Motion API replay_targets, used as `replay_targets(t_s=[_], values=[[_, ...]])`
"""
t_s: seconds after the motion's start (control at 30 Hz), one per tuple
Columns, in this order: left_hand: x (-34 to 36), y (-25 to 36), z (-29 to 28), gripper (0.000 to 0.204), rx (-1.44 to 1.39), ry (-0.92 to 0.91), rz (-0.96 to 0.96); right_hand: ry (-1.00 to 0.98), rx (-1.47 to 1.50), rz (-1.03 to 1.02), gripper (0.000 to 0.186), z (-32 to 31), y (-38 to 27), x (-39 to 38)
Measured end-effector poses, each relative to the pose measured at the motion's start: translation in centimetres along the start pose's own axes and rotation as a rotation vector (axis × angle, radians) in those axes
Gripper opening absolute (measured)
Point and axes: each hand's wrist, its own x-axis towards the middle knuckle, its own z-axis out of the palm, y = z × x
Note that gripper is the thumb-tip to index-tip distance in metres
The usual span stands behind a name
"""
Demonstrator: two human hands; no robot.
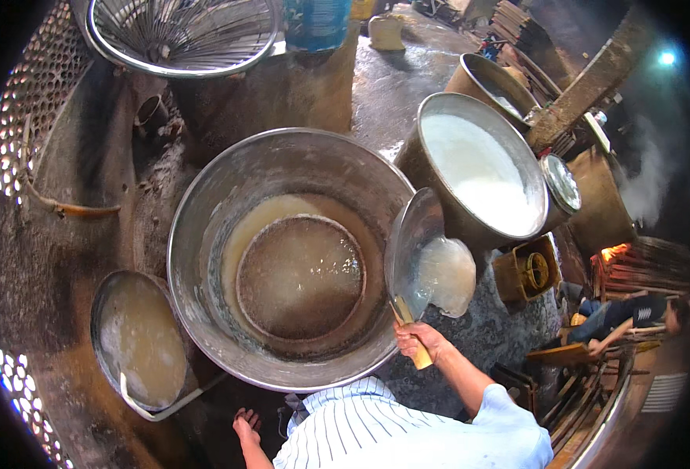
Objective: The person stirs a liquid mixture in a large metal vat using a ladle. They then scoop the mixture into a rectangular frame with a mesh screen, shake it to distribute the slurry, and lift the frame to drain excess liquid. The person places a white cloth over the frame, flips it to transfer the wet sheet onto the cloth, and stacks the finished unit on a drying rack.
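Observation:
My right hand [419, 338] grips the wooden handle of a large metal scoop [407, 242], which is tilted at the right rim of a big metal pot [204, 195]. A sheet of pale, translucent liquid [446, 277] spills from the scoop outside the pot. Inside the pot, cloudy liquid [298, 273] lies over a round shape at the bottom. My left hand [247, 422] hangs low below the pot, holding nothing, its fingers apart and slightly curled. A smaller container of murky liquid [142, 344] stands at the pot's left.
A vat of white liquid [478, 164] stands upper right, near a yellow crate [509, 277] and more vats. A wire strainer [173, 31] and blue container [314, 23] sit at the top. At right, another person [642, 313] bends near firewood and flames [614, 252].

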Motion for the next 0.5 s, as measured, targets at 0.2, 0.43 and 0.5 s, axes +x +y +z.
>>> replay_targets(t_s=[0.2, 0.43, 0.5], values=[[-4.3, 0.3, 0.1, 0.028, 0.043, 0.071, -0.002, 0.304, -0.314, -0.106, 0.009, -1.5, -1.5, 12.7], [-9.6, 2.2, 1.9, 0.028, 0.067, 0.209, -0.025, 0.839, -1.702, -0.554, 0.034, -11.8, -14.0, 34.0], [-12.8, 0.1, 1.5, 0.030, 0.061, 0.308, -0.085, 0.921, -1.877, -0.469, 0.045, -6.4, -15.5, 36.9]])
